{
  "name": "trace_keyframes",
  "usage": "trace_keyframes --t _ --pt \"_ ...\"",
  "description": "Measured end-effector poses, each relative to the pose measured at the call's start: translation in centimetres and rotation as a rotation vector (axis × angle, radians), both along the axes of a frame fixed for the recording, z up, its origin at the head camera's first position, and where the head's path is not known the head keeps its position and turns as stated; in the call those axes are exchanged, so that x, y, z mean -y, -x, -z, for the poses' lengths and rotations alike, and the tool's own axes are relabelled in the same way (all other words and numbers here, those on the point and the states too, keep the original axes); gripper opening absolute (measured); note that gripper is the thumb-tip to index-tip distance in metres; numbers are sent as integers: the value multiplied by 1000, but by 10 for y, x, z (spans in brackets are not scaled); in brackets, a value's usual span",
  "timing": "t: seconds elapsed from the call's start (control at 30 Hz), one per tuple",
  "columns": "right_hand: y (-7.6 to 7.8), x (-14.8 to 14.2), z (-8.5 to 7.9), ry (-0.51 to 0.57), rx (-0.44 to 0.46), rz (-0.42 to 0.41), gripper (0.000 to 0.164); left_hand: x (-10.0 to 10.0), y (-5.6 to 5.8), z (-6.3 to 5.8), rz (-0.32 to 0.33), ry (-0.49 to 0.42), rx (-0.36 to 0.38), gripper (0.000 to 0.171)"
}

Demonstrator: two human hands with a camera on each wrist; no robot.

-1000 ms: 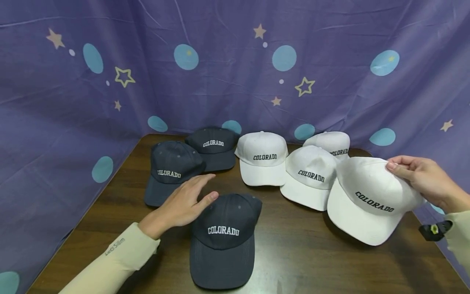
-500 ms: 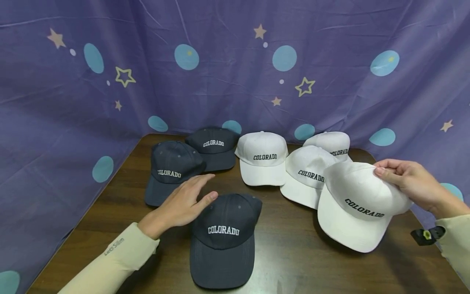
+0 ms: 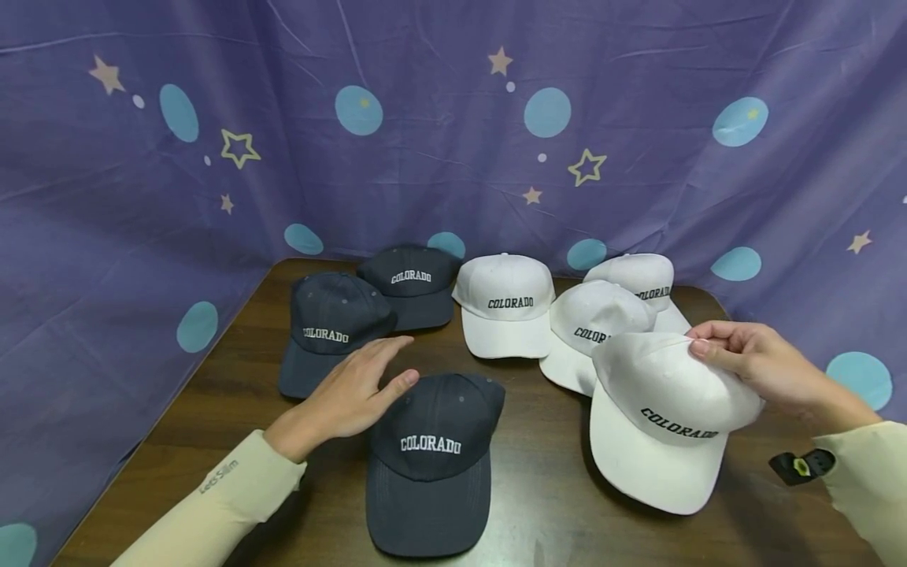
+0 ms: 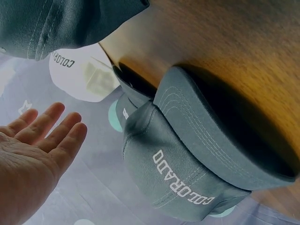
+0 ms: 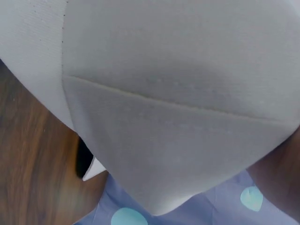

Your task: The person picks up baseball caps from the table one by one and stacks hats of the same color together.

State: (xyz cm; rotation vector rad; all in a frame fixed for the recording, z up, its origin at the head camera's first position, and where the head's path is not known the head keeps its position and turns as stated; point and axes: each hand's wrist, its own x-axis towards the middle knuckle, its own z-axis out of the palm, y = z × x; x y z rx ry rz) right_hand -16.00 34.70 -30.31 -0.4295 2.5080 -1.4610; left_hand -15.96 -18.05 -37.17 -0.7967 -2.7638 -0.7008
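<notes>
Nearest: navy curved-brim cloth cap (image 3: 429,465) on brown wood table (image 3: 546,453). To its R, white curved-brim cloth cap (image 3: 669,425), tilted, looks lifted; R hand (image 3: 765,366) pinches its crown top. L hand (image 3: 347,394) hovers, fingers extended, holding nothing, w/ rear-left navy cloth cap (image 3: 333,311) just beyond. Risk: thin pinch cd slip, or hasty swing cd knock middle white cloth cap (image 3: 595,311) behind.

White cap (image 3: 669,402) — black "COLORADO" lettering, tilted, brim foremost
</notes>
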Motion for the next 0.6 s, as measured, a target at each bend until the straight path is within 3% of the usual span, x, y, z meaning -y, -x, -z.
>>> trace_keyframes --t 0.6 --pt "-3 28 16 81 61 -155 21 3 -1 -1 13 2 -20 60"
